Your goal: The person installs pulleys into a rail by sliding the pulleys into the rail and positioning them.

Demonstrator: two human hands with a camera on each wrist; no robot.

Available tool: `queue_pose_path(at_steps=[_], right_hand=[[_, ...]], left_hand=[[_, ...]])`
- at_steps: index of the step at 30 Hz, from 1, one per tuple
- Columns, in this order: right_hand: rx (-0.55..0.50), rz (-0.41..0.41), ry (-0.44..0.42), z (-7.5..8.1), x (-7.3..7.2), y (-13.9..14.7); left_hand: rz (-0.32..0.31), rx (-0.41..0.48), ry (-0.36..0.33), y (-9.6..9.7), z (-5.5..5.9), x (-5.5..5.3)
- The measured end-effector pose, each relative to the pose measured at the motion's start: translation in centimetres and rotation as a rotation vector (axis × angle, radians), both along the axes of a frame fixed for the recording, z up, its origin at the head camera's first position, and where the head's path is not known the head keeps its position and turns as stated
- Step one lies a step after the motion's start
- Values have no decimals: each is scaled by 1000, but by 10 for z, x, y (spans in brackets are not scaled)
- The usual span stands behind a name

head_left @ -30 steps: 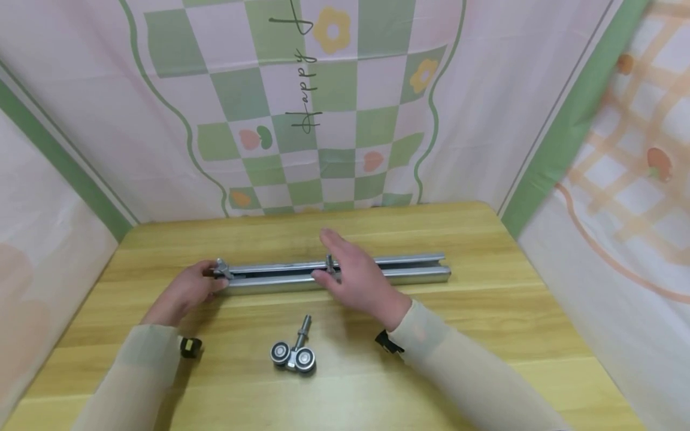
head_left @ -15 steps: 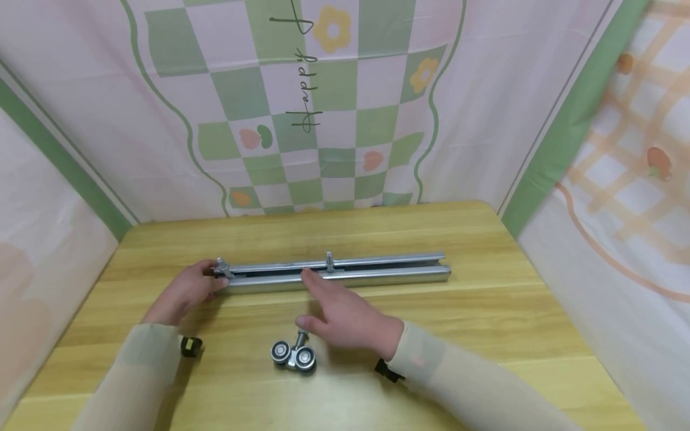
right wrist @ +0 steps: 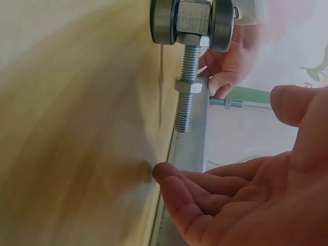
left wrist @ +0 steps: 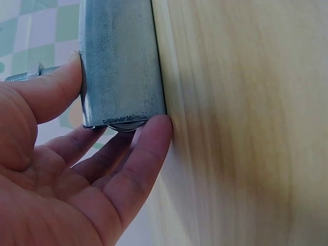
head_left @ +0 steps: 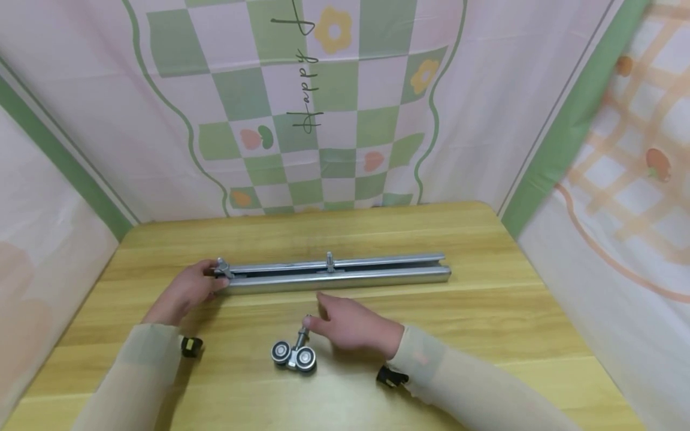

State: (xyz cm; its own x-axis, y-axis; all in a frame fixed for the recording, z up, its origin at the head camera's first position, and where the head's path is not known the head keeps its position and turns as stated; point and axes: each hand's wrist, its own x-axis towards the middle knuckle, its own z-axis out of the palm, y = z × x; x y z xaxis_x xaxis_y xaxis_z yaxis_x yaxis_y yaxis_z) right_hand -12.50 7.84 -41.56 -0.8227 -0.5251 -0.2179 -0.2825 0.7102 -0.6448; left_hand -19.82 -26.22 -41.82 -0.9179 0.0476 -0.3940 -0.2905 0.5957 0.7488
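A silver C-shaped metal track (head_left: 388, 277) lies across the table, its slot facing up. Two threaded bolts stick up out of the slot: one bolt (head_left: 330, 262) near the middle, another bolt (head_left: 223, 267) at the left end. My left hand (head_left: 187, 291) holds that left end, thumb on the track's side and fingers at its end face (left wrist: 123, 123). In front of the track lies a loose two-wheeled roller (head_left: 305, 358) with a threaded bolt and nut. My right hand (head_left: 353, 323) hovers beside this bolt, fingers extended; the right wrist view shows a gap between the fingers and the bolt (right wrist: 187, 102).
The wooden table (head_left: 458, 353) has a patterned cloth (head_left: 345, 120) hanging behind it and more cloth at both sides. A black strap (head_left: 392, 376) shows at the right wrist and a similar one (head_left: 191, 347) at the left.
My right hand has moved from the middle bolt in the track back toward me, to beside the loose roller's bolt. The left hand stays at the track's end.
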Motion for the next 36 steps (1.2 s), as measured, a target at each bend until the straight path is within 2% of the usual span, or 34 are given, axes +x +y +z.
queue_pose_path(at_steps=[4,15,23,27,30,36], right_hand=[[-41,-23,-41,0,-2,2],[-140,-30,-85,-5,-3,1],[-347,-156,-282,-5,-5,-2],[-418,-200,-348,-8,-8,-3],[-452,-216,-374,-10,-10,-4],[-477,-240,-372,-8,-8,-8]], left_hand=[[-2,3,-4,1,1,0],[-4,-13,-9,0,2,0],[-1,-10,-10,1,2,0],[9,-9,-15,1,3,1],[14,-19,-15,1,3,0],[10,1,-14,2,2,1]])
